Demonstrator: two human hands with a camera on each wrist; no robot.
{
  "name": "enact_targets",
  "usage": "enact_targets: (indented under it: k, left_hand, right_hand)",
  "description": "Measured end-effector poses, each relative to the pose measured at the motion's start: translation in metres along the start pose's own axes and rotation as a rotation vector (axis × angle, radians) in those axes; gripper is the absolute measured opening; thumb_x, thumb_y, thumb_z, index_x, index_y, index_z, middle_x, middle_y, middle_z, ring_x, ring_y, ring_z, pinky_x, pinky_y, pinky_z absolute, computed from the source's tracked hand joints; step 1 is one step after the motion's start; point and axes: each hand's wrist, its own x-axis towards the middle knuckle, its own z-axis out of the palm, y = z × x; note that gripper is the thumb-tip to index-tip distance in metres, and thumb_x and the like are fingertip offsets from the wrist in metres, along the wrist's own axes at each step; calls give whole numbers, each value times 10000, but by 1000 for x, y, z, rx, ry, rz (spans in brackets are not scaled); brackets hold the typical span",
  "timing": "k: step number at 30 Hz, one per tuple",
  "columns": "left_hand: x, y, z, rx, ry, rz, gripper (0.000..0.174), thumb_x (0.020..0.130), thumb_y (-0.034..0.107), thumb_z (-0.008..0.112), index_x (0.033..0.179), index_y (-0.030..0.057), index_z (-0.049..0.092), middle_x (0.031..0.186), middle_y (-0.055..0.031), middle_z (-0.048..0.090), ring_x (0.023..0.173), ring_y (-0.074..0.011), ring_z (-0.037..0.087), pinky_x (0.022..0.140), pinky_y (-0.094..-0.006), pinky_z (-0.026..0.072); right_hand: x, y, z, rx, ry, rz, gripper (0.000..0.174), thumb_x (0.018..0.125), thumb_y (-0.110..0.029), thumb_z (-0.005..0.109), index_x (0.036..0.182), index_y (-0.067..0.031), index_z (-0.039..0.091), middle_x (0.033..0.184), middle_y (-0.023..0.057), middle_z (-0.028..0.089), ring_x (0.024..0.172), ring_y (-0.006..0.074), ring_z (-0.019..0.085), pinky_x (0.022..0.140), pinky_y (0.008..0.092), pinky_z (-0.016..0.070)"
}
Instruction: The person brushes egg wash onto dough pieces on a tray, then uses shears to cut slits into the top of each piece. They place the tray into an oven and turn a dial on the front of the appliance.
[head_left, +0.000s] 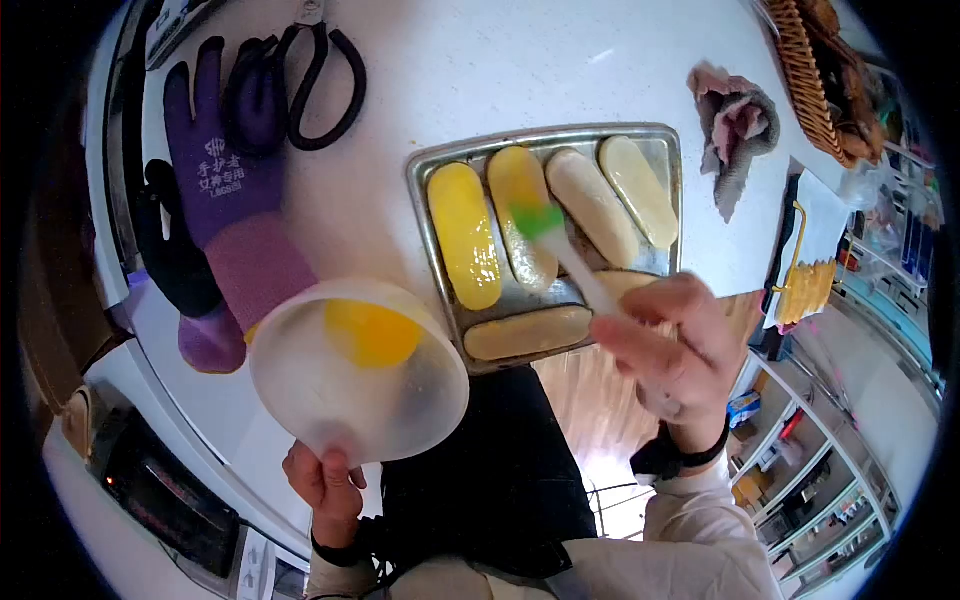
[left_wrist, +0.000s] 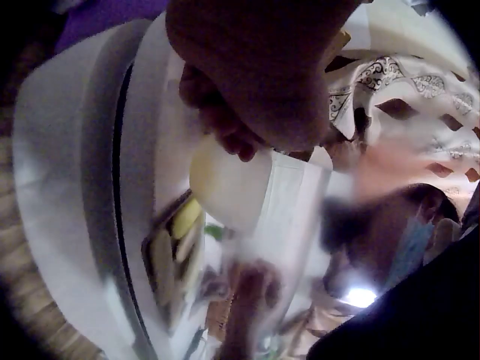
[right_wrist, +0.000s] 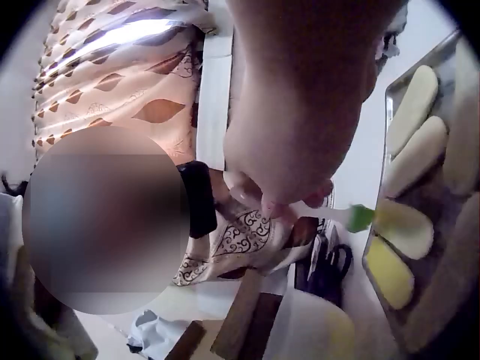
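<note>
My right hand [head_left: 680, 345] grips the white handle of a pastry brush [head_left: 580, 268]. Its green head meets the second dough piece [head_left: 535, 265], which is partly glossy yellow. To the left, another long dough piece [head_left: 463, 235] is yellow and shiny all over, while the others, such as this dough piece [head_left: 592, 205], look pale. All lie on a metal baking tray [head_left: 418, 200]. Low at the left, my left hand [head_left: 330, 490] holds a translucent white bowl [head_left: 290, 390] by its edge, tilted, with yellow egg wash [head_left: 375, 335] inside. The right hand hides part of a dough piece.
Purple work gloves [head_left: 225, 180] and black-handled scissors [head_left: 325, 90] lie on the white table [head_left: 480, 60] at the left. A crumpled cloth [head_left: 735, 130] and a wicker basket [head_left: 800, 80] are at the far right. White shelves [head_left: 820, 440] stand beyond the table's right side.
</note>
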Motion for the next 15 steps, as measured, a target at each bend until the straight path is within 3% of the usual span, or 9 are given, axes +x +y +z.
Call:
enact_targets:
  k: [3,5,15]
  left_hand:
    - [-2,-1,4,-15,3,13,416,870,375,466,746,-19,515,572,-52,517,330,-86,427,297,-203,288]
    - [-3,3,3,17,-1,-10,416,873,379,458,761,-18,517,592,-55,521,339,-86,431,299,-203,289]
    - [-7,0,2,0,26,-13,413,876,377,455,781,-20,519,604,-58,516,348,-86,432,299,-204,295]
  right_hand:
    - [4,12,4,-71,65,-14,248,611,-58,647,857,-53,612,770,76,512,623,201,521,508,299,422]
    - [1,17,8,0,-47,59,255,614,-58,642,867,-66,615,767,73,504,630,203,520,498,295,420]
    - [-42,-13,-3,71,-127,53,256,614,-85,691,859,-64,621,751,59,524,610,190,527,488,278,413]
